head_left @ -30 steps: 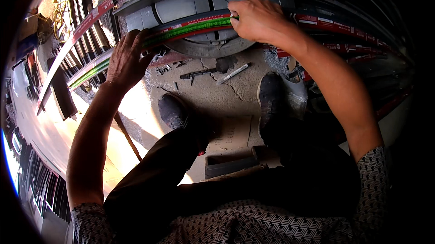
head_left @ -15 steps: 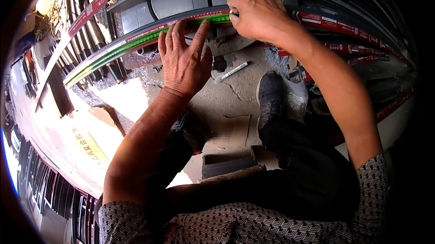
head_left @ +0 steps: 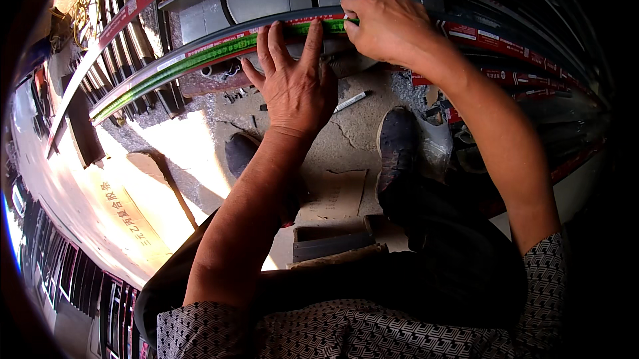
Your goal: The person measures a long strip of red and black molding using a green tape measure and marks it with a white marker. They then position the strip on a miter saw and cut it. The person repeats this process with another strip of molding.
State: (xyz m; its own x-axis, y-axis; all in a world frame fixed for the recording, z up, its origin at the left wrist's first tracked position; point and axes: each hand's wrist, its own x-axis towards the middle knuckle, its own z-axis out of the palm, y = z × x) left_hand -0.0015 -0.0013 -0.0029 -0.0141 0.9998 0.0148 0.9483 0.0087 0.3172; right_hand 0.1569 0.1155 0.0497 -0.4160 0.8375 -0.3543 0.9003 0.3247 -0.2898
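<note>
A long dark metal bar with red film (head_left: pixel 180 48) lies across the far side in front of me. Along it runs a narrow green strip (head_left: pixel 200 58) with figures on it, like a measuring tape. My left hand (head_left: pixel 293 79) has its fingers spread, with the fingertips resting on the strip and the bar's near edge. Farther right, my right hand (head_left: pixel 389 29) is closed in a pinch at the strip's right part. A small pale tip shows between thumb and forefinger; what it belongs to is hidden by the hand.
A pale marker-like stick (head_left: pixel 349 101) lies on the concrete floor between my feet. Grey metal panels (head_left: pixel 259 7) stand beyond the bar. More red-filmed bars (head_left: pixel 499 72) bunch at the right. A cardboard piece (head_left: pixel 133 206) lies at left, a dark channel offcut (head_left: pixel 333 242) near my legs.
My left hand has slid right along the bar, and its fingers are spread wider. My right hand has shifted slightly right. My left leg has swung outward, uncovering the left shoe.
</note>
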